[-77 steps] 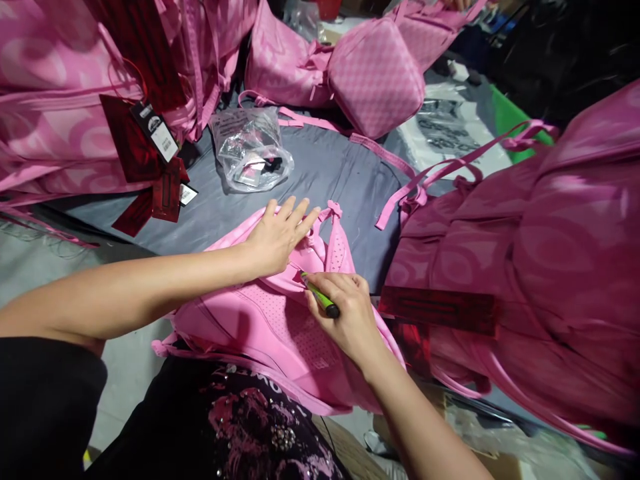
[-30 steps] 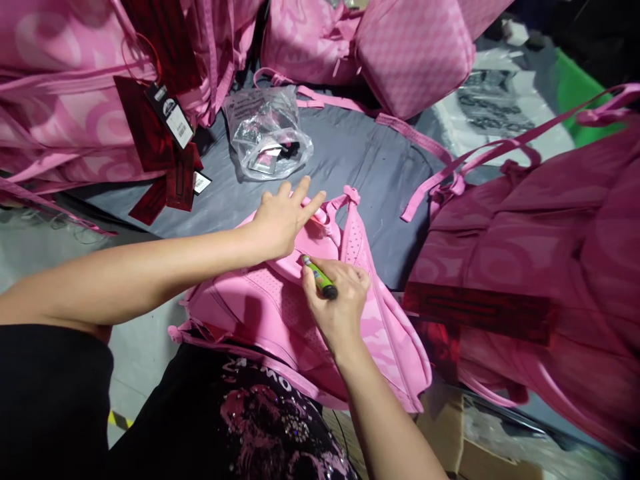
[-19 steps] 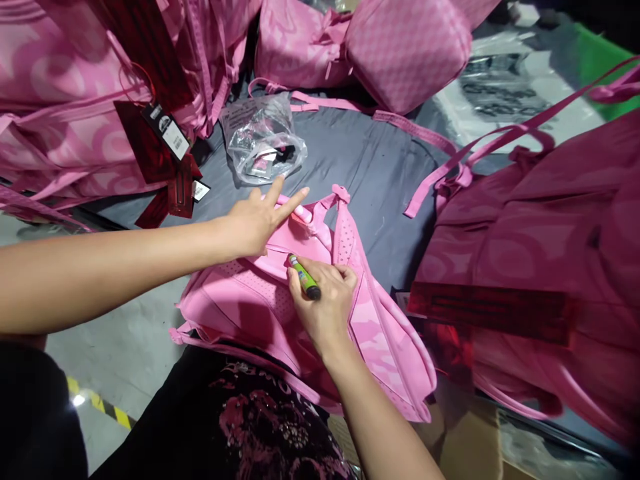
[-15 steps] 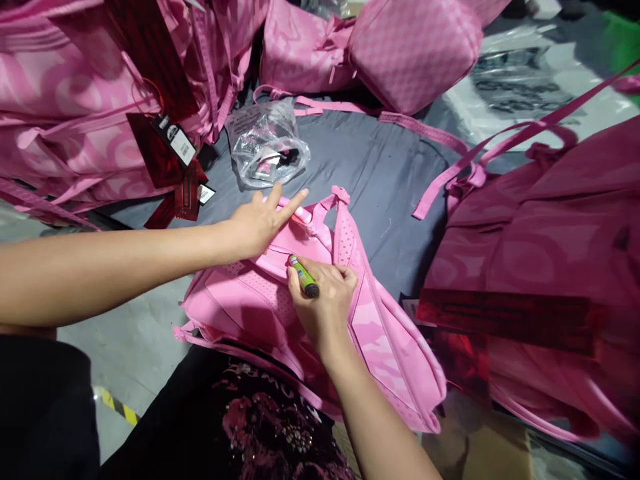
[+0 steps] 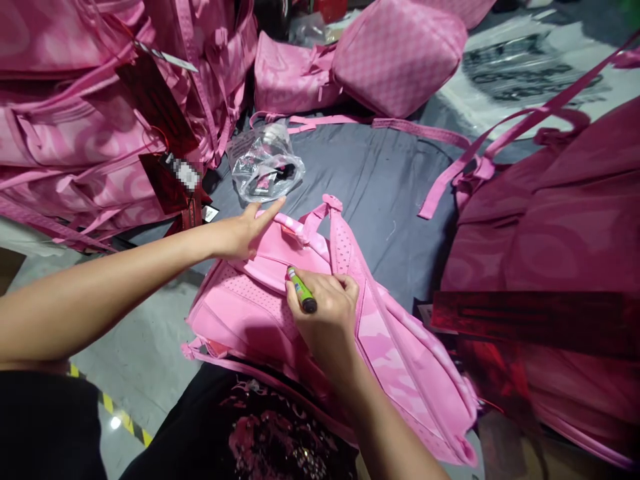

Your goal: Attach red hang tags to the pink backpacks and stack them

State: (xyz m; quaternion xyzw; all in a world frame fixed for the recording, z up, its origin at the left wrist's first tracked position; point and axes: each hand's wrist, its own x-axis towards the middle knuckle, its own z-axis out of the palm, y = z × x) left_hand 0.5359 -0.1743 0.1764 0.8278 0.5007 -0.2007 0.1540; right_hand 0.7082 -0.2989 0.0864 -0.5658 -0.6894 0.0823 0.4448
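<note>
A pink camouflage backpack lies across my lap and the table edge, its padded, perforated back and straps facing up. My right hand grips a green marker pen with a black end, its other end pointing at the panel near the top of the back. Whether the tip touches the fabric I cannot tell. Flat on the upper left of the backpack rests my left hand, fingers apart, beside the top handle.
Pink bags with red tags are piled at left. Another large pink bag stands at right. Behind are a clear plastic bag with small items, a checked pink bag and a loose strap on the grey table cover.
The camera view has shifted slightly. My left hand has slid a little left, away from the handle. My right hand keeps the marker pen at nearly the same place on the backpack.
</note>
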